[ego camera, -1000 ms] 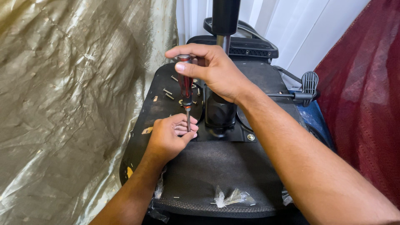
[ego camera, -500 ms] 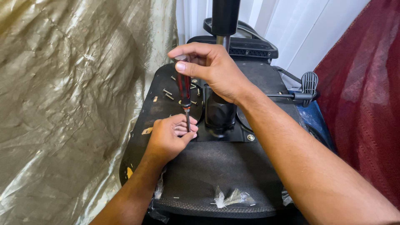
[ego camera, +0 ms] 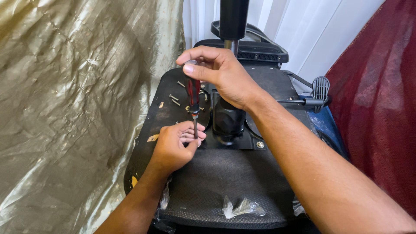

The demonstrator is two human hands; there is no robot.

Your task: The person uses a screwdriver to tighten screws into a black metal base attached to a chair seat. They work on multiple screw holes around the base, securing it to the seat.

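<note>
An upturned office chair seat lies before me, black underside up, with a metal mounting plate and a black gas-lift column rising from it. My right hand grips the red and black handle of a screwdriver held upright, tip down at the plate's left edge. My left hand rests on the seat with its fingers pinched around the screwdriver's shaft near the tip. What sits under the tip is hidden by the fingers.
Loose screws lie on the seat's far left part. A bolt sits in the plate's near right corner. An adjustment lever sticks out right. Gold fabric hangs left, a dark red cloth right.
My right hand has turned slightly on the screwdriver handle. The left hand stays in place around the shaft.
</note>
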